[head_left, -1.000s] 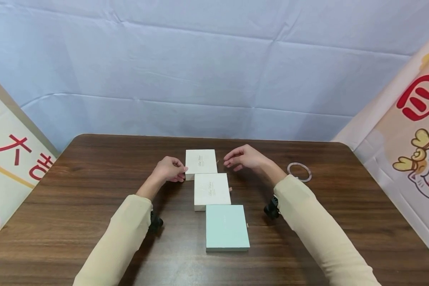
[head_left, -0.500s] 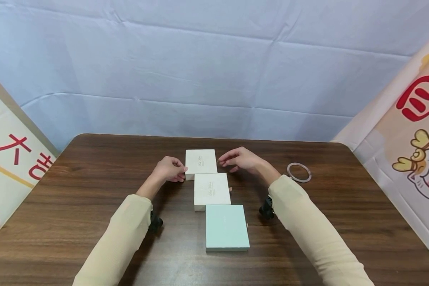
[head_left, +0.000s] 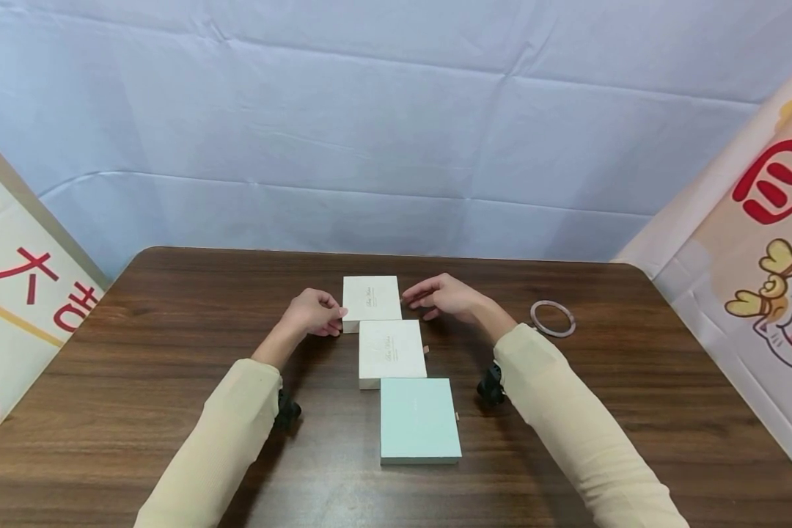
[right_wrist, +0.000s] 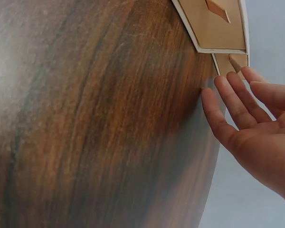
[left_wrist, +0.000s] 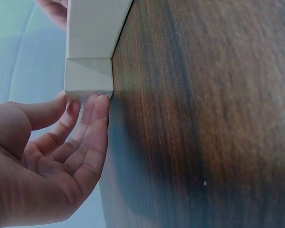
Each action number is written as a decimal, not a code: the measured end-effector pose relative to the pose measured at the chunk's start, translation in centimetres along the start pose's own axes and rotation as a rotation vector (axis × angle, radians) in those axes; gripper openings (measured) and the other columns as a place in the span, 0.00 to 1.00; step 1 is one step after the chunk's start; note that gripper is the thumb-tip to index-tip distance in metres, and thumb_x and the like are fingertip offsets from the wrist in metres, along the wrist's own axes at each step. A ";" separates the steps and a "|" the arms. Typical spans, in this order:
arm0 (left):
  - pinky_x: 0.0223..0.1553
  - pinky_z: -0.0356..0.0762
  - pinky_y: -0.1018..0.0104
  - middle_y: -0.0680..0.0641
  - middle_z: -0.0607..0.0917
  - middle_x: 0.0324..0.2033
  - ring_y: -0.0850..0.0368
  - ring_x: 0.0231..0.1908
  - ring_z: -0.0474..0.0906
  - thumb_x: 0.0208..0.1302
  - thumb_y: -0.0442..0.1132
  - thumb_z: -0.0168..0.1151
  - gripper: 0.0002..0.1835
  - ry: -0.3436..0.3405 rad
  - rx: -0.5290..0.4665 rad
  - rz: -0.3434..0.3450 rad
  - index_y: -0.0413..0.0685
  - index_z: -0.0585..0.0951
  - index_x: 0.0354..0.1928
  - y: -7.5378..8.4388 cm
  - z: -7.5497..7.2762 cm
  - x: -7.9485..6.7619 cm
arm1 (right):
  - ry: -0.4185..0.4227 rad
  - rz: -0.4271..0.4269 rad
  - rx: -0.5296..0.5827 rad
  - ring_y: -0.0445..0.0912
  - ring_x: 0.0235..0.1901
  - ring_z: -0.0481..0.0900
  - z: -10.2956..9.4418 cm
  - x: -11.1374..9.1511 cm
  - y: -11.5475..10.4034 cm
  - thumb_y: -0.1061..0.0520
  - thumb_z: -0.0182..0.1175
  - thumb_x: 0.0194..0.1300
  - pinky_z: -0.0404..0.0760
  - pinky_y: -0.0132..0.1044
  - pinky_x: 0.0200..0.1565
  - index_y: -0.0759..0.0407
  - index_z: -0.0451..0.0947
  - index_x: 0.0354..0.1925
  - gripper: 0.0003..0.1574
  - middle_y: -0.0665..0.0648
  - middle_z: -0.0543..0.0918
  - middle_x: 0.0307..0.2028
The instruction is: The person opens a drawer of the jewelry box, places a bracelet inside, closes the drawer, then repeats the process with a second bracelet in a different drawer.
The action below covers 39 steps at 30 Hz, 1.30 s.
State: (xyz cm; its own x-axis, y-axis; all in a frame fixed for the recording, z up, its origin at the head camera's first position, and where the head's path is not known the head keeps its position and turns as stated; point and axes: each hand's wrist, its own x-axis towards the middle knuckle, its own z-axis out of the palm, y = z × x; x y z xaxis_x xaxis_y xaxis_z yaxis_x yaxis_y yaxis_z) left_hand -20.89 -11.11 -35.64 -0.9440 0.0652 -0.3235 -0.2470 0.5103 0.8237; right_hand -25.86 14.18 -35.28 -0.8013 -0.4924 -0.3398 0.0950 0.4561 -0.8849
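The far white drawer box (head_left: 370,295) lies flat on the table. My left hand (head_left: 313,312) holds its left end, thumb at the upper edge and fingers at the lower edge of that end (left_wrist: 88,76) in the left wrist view. At the box's right side, my right hand (head_left: 449,295) has its fingertips on the small tan pull tab (right_wrist: 234,62), whose end they partly hide; the thumb and index finger pinch close there. The other fingers stay spread and nearly straight. The drawer appears pushed in.
A second white box (head_left: 389,350) and a mint-green box (head_left: 419,419) lie nearer, in a diagonal row, each with a tab on its right. A pale bangle-like ring (head_left: 553,319) lies to the right on the brown wooden table (head_left: 138,411). A white cloth (head_left: 369,132) hangs behind.
My right hand has moved left, from a short way off to the far box's tab, and has hardly moved in the last half second. My left hand and the boxes stay still.
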 end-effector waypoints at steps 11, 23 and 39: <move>0.31 0.79 0.63 0.42 0.82 0.24 0.54 0.25 0.82 0.62 0.38 0.59 0.10 -0.001 0.000 -0.002 0.35 0.77 0.34 -0.1 0.0 0.0 | -0.021 -0.004 0.001 0.54 0.54 0.71 0.0 0.3 0.6 0.73 0.40 0.65 0.74 0.46 0.48 0.69 0.70 0.56 0.23 0.65 0.72 0.55; 0.30 0.78 0.63 0.42 0.82 0.23 0.55 0.23 0.81 0.62 0.37 0.59 0.09 -0.003 0.002 -0.005 0.35 0.77 0.33 0.0 0.1 0.1 | -0.005 0.005 0.023 0.54 0.53 0.72 0.2 0.2 0.7 0.73 0.40 0.65 0.74 0.44 0.48 0.70 0.69 0.56 0.23 0.66 0.73 0.55; 0.29 0.78 0.64 0.42 0.83 0.24 0.55 0.24 0.81 0.63 0.37 0.58 0.09 -0.002 0.019 -0.009 0.36 0.77 0.33 0.1 0.1 0.2 | 0.020 0.008 0.102 0.57 0.56 0.69 -0.3 -0.3 1.0 0.75 0.38 0.65 0.73 0.46 0.51 0.76 0.66 0.56 0.22 0.70 0.69 0.58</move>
State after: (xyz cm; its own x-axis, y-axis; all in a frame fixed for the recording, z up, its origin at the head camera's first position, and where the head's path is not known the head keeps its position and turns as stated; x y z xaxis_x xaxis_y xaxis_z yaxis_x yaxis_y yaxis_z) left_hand -21.03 -10.99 -35.69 -0.9413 0.0625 -0.3318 -0.2512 0.5270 0.8119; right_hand -25.75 14.99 -35.96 -0.8119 -0.4738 -0.3411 0.1600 0.3813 -0.9105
